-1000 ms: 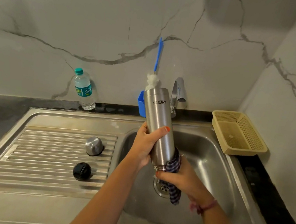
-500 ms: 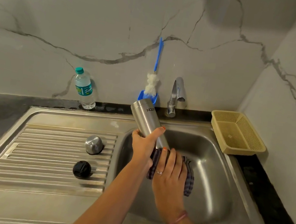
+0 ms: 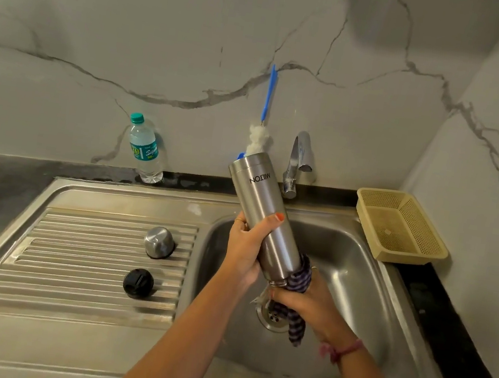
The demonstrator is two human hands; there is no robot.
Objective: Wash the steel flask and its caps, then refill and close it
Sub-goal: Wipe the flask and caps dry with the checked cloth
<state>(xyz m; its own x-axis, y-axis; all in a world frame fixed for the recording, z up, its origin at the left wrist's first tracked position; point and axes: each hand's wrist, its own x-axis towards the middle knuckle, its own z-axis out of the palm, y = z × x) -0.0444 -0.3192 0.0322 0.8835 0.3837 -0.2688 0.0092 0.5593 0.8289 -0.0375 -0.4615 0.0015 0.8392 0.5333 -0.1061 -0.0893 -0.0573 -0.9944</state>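
The sink point(image 3: 345, 255) sat under both hands. The steel flask point(image 3: 264, 220) was upside down and tilted over it, with the left hand point(image 3: 245, 249) wrapped around its middle. The right hand point(image 3: 299, 300) squeezed a striped cloth point(image 3: 301, 280) against the flask's mouth. Left of the fingers lay the steel cap point(image 3: 159, 242) and black cap point(image 3: 138, 283).

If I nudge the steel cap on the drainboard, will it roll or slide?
The steel cap stands on its flat open end, dome up, so it probably won't roll unless tipped. Polished metal on a ribbed, sloped drainboard may slide easily. It looks small and hollow, likely light.
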